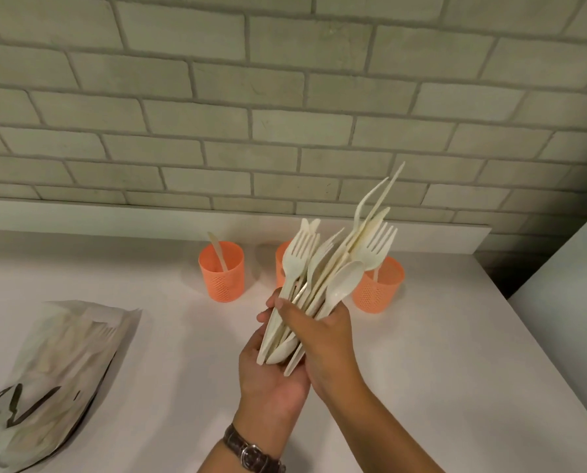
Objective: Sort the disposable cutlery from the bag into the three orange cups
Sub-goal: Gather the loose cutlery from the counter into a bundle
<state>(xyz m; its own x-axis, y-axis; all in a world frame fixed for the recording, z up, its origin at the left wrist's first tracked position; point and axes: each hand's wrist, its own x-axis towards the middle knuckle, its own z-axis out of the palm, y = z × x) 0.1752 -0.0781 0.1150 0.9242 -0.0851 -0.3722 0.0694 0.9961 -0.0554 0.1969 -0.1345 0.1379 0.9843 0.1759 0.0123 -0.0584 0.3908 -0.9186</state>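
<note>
A fanned bundle of cream plastic cutlery (329, 268), forks, spoons and knives mixed, is held up over the white counter. My left hand (271, 367) cups the handle ends from below. My right hand (323, 336) wraps round the bundle from the right, fingers curled over the handles. Behind stand three orange perforated cups: the left cup (221, 271) holds one knife, the middle cup (281, 264) is mostly hidden by the bundle, and the right cup (379, 285) holds a piece whose handle shows. The translucent bag (49, 377) lies at the left with cutlery showing inside.
The white counter (439, 370) ends at a grey brick wall (285, 114) behind the cups. A white panel (565, 285) rises at the right edge. A watch sits on my left wrist (251, 454).
</note>
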